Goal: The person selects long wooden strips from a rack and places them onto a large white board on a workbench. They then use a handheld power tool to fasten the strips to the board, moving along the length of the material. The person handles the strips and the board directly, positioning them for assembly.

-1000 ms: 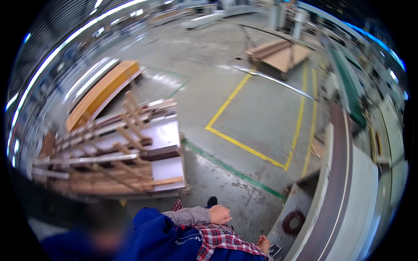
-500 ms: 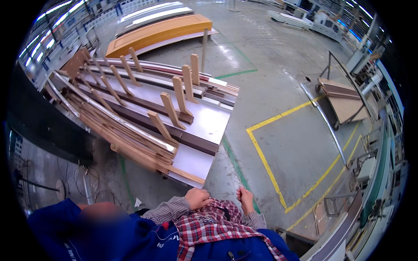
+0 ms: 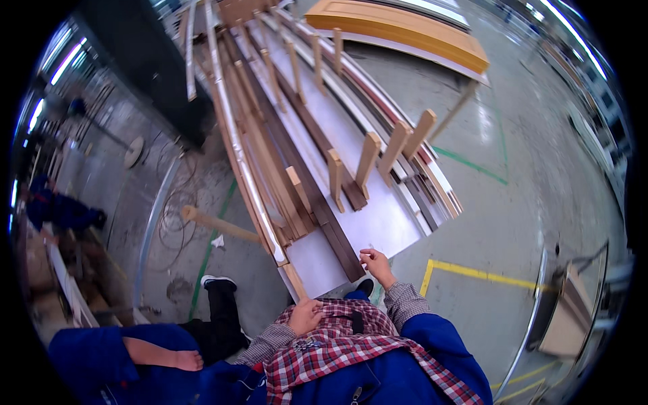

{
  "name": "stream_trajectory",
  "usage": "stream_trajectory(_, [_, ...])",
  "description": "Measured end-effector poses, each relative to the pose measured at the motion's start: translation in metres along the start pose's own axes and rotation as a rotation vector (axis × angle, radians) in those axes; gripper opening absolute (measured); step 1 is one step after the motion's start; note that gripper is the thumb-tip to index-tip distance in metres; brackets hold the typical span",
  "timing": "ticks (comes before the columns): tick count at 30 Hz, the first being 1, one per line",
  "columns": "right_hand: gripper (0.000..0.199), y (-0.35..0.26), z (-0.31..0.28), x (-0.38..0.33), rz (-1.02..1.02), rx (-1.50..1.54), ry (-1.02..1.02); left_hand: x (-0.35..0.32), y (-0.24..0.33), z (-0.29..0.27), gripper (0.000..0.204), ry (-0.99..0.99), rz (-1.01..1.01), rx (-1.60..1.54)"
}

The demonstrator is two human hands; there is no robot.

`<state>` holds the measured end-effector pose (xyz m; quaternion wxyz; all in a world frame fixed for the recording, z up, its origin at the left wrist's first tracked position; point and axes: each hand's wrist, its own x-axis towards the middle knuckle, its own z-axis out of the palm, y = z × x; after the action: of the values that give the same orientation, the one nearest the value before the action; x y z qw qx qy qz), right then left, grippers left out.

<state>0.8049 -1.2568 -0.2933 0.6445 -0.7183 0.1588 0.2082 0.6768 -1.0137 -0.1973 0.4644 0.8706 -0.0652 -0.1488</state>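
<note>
My left hand [image 3: 307, 316] is at the front of my checked apron, beside the near end of a light wood strip [image 3: 293, 280]. Its fingers look loosely stretched, and I see nothing in them. My right hand [image 3: 378, 266] is raised at the near edge of a white panel [image 3: 395, 229], fingers apart, close to the end of a dark brown profile [image 3: 337, 246]. Whether it touches the profile I cannot tell. Long strips and profiles lie lengthwise on the panel between upright wooden pegs [image 3: 368, 158].
Close on my left is another person, with a blue sleeve [image 3: 88, 358] and bare forearm [image 3: 162, 354]. A wooden bar [image 3: 219, 224] juts from the rack's left side. A dark column [image 3: 142, 67] rises behind it. Orange-brown panels [image 3: 405, 30] are stacked beyond; a cart [image 3: 570, 310] stands right.
My view has swung left, and the rack now lies straight ahead, closer to me. My right hand has gone from a closed curl to fingers apart at the panel edge.
</note>
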Motion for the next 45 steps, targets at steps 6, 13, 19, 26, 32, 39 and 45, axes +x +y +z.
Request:
stream_trajectory(6, [0.042, -0.093, 0.009, -0.003, -0.328, -0.033, -0.193, -0.009, 0.036, 0.03, 0.026, 0.256, -0.286, -0.032])
stream_trajectory(13, [0.055, -0.188, 0.038, -0.056, -0.812, -0.117, -0.34, -0.008, 0.024, 0.056, 0.024, 0.258, -0.42, -0.167])
stream_trajectory(19, [0.062, -0.167, 0.031, -0.052, -0.764, -0.119, -0.261, -0.007, 0.019, 0.069, 0.023, 0.442, -0.36, -0.261])
stream_trajectory(26, [0.055, -0.069, -0.024, 0.102, -0.384, -0.725, 0.019, -0.001, 0.05, 0.056, 0.024, 0.593, -0.642, -0.425])
stream_trajectory(32, [0.051, -0.056, -0.029, 0.196, -0.326, -1.043, -0.108, 0.007, 0.046, 0.15, 0.031, 0.569, -0.766, -0.515])
stream_trajectory(39, [0.061, -0.019, -0.017, 0.272, -0.248, -1.244, -0.256, 0.062, 0.117, 0.143, 0.032, 0.498, -0.916, -0.448])
stream_trajectory(45, [0.058, -0.006, -0.017, 0.293, -0.134, -1.242, -0.25, 0.081, 0.131, 0.145, 0.033, 0.524, -0.936, -0.396])
